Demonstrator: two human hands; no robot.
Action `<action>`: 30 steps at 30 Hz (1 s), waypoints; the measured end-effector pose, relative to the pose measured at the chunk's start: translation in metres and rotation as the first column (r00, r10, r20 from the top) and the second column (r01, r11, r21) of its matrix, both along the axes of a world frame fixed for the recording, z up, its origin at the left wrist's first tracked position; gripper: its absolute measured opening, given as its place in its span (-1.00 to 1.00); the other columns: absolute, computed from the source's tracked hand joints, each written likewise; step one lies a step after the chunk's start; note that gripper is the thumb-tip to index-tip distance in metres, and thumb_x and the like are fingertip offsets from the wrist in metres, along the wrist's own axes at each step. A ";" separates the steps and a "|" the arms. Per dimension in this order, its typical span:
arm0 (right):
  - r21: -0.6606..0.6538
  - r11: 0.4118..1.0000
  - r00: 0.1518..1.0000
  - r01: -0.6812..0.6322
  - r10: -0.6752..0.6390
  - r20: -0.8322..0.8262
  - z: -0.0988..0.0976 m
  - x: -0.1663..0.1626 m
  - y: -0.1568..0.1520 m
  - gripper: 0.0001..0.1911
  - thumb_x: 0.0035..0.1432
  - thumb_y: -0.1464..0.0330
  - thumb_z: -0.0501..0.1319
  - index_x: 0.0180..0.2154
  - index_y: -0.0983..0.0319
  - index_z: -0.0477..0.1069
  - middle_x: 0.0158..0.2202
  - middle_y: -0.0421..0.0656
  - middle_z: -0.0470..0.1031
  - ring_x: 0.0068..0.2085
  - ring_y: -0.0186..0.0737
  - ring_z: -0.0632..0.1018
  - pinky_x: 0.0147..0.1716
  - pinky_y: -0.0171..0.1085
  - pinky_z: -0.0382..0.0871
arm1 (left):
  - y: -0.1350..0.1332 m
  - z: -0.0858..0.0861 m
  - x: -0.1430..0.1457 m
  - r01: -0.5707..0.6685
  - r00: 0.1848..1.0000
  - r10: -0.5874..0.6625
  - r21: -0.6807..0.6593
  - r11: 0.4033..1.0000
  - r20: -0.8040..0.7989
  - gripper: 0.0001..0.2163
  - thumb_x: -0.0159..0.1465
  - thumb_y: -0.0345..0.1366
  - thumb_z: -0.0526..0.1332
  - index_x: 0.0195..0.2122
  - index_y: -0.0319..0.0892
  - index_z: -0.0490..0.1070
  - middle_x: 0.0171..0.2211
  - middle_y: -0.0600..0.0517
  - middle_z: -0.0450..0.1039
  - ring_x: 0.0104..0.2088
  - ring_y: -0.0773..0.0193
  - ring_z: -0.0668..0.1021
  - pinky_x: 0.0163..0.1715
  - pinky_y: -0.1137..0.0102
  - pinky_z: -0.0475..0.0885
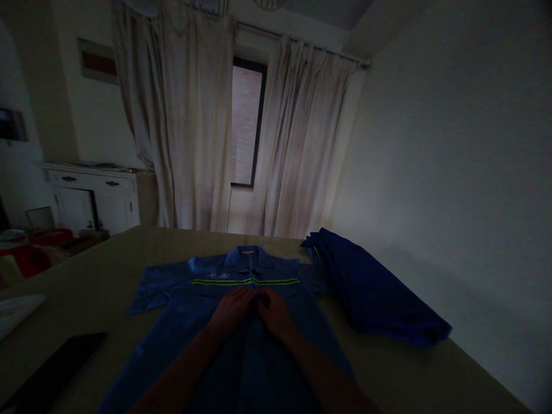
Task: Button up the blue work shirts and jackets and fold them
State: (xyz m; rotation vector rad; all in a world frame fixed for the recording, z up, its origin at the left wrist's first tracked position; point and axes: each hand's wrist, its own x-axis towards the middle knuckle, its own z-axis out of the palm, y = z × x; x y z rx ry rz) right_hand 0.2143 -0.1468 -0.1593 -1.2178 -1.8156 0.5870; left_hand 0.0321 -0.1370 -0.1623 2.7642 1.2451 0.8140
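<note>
Near the tabletop's (414, 374) front left corner lies a dark flat slab (56, 368), with a white cloth (17, 307) at the left edge beyond it. A blue work shirt (176, 328) runs up the middle from the front edge. It lies front-up and flat with one short sleeve spread to the left, which likely keeps its front opening smooth and within reach of both arms. The left hand (232, 309) and right hand (276, 313) meet on that centre line, touching each other, just below the reflective stripe (224, 281). Their fingers (241, 296) are curled narrow and knuckles-up against the cloth. In the dim light I cannot tell whether they pinch the fabric or only press on it. Beyond them is the collar (247, 253). A folded garment (375, 293) of darker blue lies along the right edge, just beside the shirt. Past the far edge are a white cabinet (95, 195), pale curtains (190, 126) and a window (245, 126).
</note>
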 end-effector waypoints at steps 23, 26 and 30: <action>0.029 0.999 1.000 0.030 -0.030 -0.007 -0.002 0.000 0.002 -0.85 0.22 0.28 0.23 -0.32 0.21 0.52 -0.40 -0.16 0.56 -0.35 -0.15 0.54 -0.35 -0.25 0.32 | 0.000 -0.005 0.002 -0.092 0.996 0.092 -0.004 0.996 -0.020 -0.67 0.40 -0.42 0.12 0.14 -0.03 0.42 -0.06 -0.02 0.56 -0.03 0.14 0.58 0.04 0.29 0.45; 0.019 0.997 0.997 0.075 -0.074 -0.026 -0.004 0.001 0.004 -0.81 0.27 0.24 0.21 -0.28 0.21 0.52 -0.36 -0.12 0.59 -0.32 -0.13 0.57 -0.32 -0.24 0.35 | 0.002 -0.006 0.002 -0.080 0.997 0.080 0.028 0.996 -0.021 -0.64 0.40 -0.41 0.12 0.19 -0.03 0.39 -0.01 -0.04 0.57 0.00 0.12 0.57 0.08 0.25 0.44; 0.029 0.999 0.999 0.036 -0.035 -0.018 -0.005 0.001 0.005 -0.79 0.28 0.24 0.23 -0.25 0.23 0.55 -0.32 -0.10 0.62 -0.31 -0.11 0.60 -0.29 -0.23 0.39 | 0.002 -0.005 0.001 -0.045 0.997 0.047 0.035 0.998 -0.053 -0.57 0.39 -0.45 0.12 0.27 -0.03 0.34 -0.01 -0.06 0.57 0.01 0.08 0.57 0.09 0.20 0.44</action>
